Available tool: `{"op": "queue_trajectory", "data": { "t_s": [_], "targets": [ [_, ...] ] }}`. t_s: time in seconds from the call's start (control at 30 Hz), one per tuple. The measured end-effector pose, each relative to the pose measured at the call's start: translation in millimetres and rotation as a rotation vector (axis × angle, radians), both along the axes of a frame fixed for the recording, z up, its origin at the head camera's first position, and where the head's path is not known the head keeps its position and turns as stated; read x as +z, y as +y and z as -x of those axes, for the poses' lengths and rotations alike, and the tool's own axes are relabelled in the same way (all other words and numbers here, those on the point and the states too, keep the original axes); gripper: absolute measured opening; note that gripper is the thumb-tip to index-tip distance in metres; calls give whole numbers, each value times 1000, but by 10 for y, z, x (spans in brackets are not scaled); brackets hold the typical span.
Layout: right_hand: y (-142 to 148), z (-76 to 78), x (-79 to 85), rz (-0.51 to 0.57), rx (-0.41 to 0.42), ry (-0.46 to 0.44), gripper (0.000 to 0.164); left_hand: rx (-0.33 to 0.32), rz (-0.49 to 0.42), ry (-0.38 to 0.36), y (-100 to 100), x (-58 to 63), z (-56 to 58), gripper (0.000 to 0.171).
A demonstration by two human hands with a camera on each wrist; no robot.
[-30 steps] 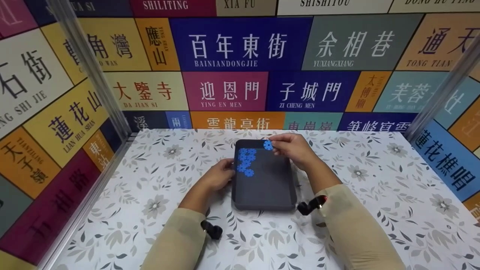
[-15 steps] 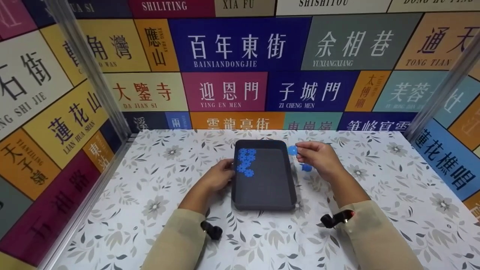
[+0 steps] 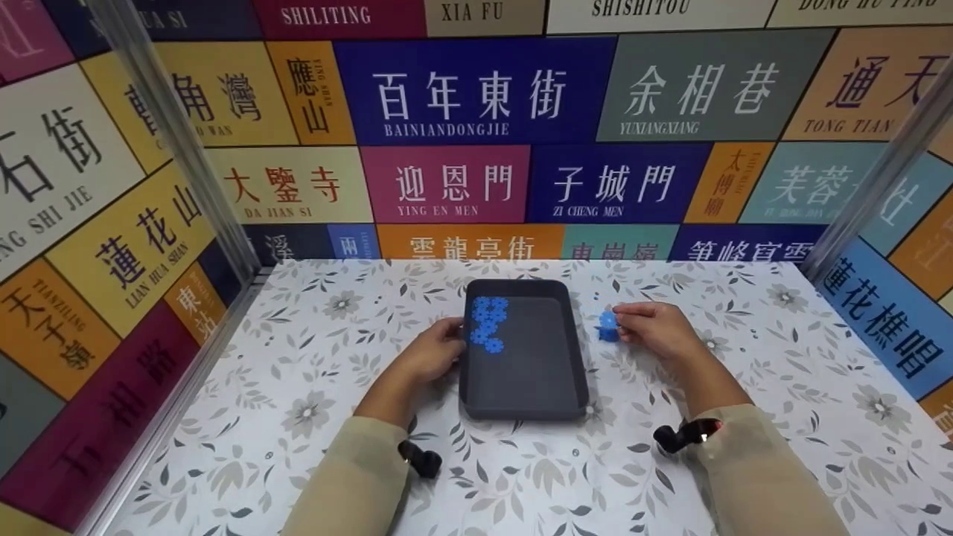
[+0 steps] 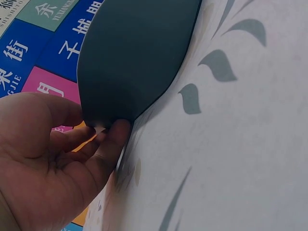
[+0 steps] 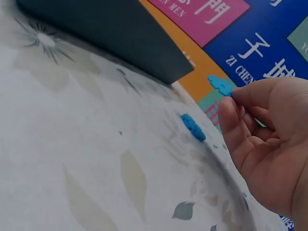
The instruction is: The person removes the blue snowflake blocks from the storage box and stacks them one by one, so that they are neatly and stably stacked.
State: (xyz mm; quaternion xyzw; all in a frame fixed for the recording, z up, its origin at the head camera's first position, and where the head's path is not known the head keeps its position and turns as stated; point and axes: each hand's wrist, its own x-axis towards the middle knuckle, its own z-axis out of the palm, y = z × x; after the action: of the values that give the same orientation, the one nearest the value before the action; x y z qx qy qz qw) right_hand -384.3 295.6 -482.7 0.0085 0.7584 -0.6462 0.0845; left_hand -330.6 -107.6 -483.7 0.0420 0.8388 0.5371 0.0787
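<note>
My left hand (image 3: pixel 429 348) grips the left side of a dark grey rectangular tray (image 3: pixel 527 411); in the left wrist view the thumb (image 4: pixel 118 137) lies by the tray's lower edge. Inside the tray, several blue flower-shaped discs (image 3: pixel 488 327) lie flat along the upper left. To the right of the tray, my right hand (image 3: pixel 659 327) pinches another blue flower-shaped disc (image 5: pixel 220 85) between thumb and fingertips. Just below the held disc, one more blue disc (image 5: pixel 193 127) is on the table, overlapped by it in the head view.
The table has a white cloth (image 3: pixel 313 461) printed with grey leaves and flowers. Panels with coloured street-name signs (image 3: pixel 476 89) rise at the back and both sides. Clear corner posts (image 3: pixel 182 134) stand at the back corners.
My right hand has moved from over the tray's far right corner out to the right and closer to me, still pinching a disc. The left hand and the tray have stayed put.
</note>
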Motion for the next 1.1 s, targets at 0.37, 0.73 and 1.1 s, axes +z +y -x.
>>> {"op": "queue_trajectory", "data": {
  "t_s": [0.37, 0.73, 1.1],
  "targets": [
    [70, 45, -147, -87, -23, -48, 42, 8, 18, -5, -4, 4, -8, 55],
    [55, 81, -185, -133, -25, -28, 41, 12, 17, -9, -4, 1, -11, 55],
    [17, 44, -177, -185, -62, -15, 36, 4, 14, -9, -7, -3, -7, 55]
  ]
}}
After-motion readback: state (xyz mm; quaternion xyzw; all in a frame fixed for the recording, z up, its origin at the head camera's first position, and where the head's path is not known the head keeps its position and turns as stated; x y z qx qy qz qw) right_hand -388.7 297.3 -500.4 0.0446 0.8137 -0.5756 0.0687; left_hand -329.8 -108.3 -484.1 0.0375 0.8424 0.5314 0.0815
